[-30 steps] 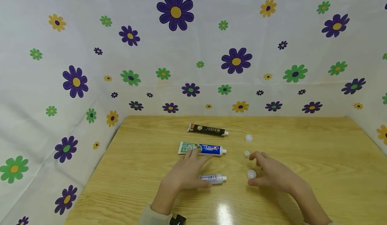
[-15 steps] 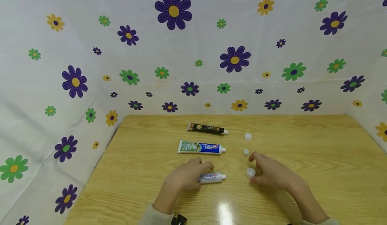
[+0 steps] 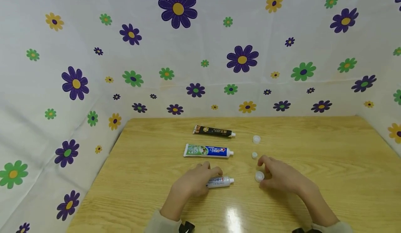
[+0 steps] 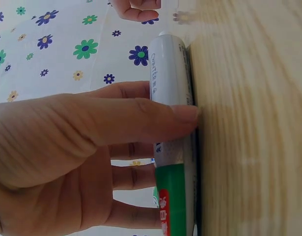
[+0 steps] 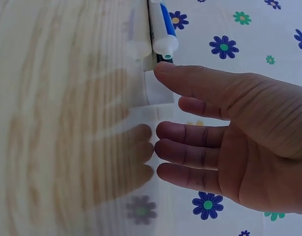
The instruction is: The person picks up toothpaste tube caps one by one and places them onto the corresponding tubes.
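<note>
A silver-white toothpaste tube [image 3: 219, 182] with a green end lies on the table, its nozzle bare and pointing right. My left hand [image 3: 195, 181] grips it, the thumb lying across its side [image 4: 165, 73] and the other fingers behind. At the right, my right hand [image 3: 282, 177] is loosely curved beside the nearest white cap [image 3: 259, 176]. Its thumb tip is right at the cap's edge, while the index fingertip is apart from it. In the right wrist view the thumb reaches over the pale cap [image 5: 158, 89] and the other fingers are spread.
Farther back lie a green-and-blue toothpaste tube [image 3: 208, 151] and a black toothpaste tube [image 3: 213, 131], both uncapped. A small white cap [image 3: 254, 155] and a larger one [image 3: 256, 139] sit to their right. Flowered cloth [image 3: 200, 52] walls the wooden table [image 3: 141, 177].
My left hand has drawn back from the green-and-blue tube and taken hold of the silver-white one. The right hand stays beside the nearest cap, barely shifted.
</note>
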Demonstrator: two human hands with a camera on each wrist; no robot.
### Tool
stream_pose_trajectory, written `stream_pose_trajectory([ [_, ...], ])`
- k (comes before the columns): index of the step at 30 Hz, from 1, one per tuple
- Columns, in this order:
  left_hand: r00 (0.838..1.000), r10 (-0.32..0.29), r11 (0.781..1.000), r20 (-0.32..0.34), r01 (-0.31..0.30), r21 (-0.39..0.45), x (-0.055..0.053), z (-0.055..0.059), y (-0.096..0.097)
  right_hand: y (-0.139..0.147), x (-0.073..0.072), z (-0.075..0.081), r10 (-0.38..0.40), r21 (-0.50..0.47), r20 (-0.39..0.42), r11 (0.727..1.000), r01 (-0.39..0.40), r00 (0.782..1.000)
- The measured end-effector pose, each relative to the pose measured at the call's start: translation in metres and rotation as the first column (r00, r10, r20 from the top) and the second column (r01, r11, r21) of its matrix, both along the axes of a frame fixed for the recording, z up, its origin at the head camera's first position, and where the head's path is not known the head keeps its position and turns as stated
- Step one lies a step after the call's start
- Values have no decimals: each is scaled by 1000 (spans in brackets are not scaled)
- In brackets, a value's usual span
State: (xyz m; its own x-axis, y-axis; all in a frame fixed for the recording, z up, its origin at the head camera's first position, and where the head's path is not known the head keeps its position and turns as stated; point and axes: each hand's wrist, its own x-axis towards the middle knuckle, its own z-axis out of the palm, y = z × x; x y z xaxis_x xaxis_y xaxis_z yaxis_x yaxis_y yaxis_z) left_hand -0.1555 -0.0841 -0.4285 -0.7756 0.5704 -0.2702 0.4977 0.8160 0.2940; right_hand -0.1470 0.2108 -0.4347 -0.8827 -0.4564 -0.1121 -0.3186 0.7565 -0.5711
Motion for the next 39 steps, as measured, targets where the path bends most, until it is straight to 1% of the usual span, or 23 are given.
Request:
stream_pose_trajectory([
  [4, 1000, -1, 1000, -13, 1, -6, 1, 1, 2, 0, -3, 0, -14, 4, 7, 1000, 14, 1000],
  [7, 1000, 7, 1000, -9, -7, -18, 2, 2, 4, -1, -5, -2, -25, 4, 20, 1000, 25, 999],
  [10, 1000, 10, 999, -13, -10, -32, 4, 4, 5, -1, -6, -5, -17, -9, 26, 1000, 17, 1000],
  [13, 1000, 9, 999, -19, -10, -42, 6, 4, 6, 1, -7, -7, 30, -84, 50, 996, -25, 998],
  [16, 1000, 16, 999, -18, -17, -46, 5, 3, 6, 2, -9, -10, 88, -178, 93, 982, -70, 992],
  [19, 999, 25, 998, -22, -26, -52, 5, 2, 7, 3, -10, -12, 112, -226, 124, 971, -82, 986],
  [24, 999, 32, 998, -24, -33, -54, 4, 1, 9, 4, -11, -15, 105, -247, 135, 967, -69, 985],
  [30, 999, 42, 998, -10, -43, -46, 6, 1, 10, 6, -13, -19, 100, -258, 153, 964, -58, 983],
  [35, 999, 39, 998, -13, -40, -45, 5, 1, 9, 6, -13, -18, 91, -262, 147, 964, -50, 985],
  [39, 999, 32, 998, -18, -33, -60, 4, 0, 10, 6, -13, -16, 67, -273, 148, 962, -25, 987],
])
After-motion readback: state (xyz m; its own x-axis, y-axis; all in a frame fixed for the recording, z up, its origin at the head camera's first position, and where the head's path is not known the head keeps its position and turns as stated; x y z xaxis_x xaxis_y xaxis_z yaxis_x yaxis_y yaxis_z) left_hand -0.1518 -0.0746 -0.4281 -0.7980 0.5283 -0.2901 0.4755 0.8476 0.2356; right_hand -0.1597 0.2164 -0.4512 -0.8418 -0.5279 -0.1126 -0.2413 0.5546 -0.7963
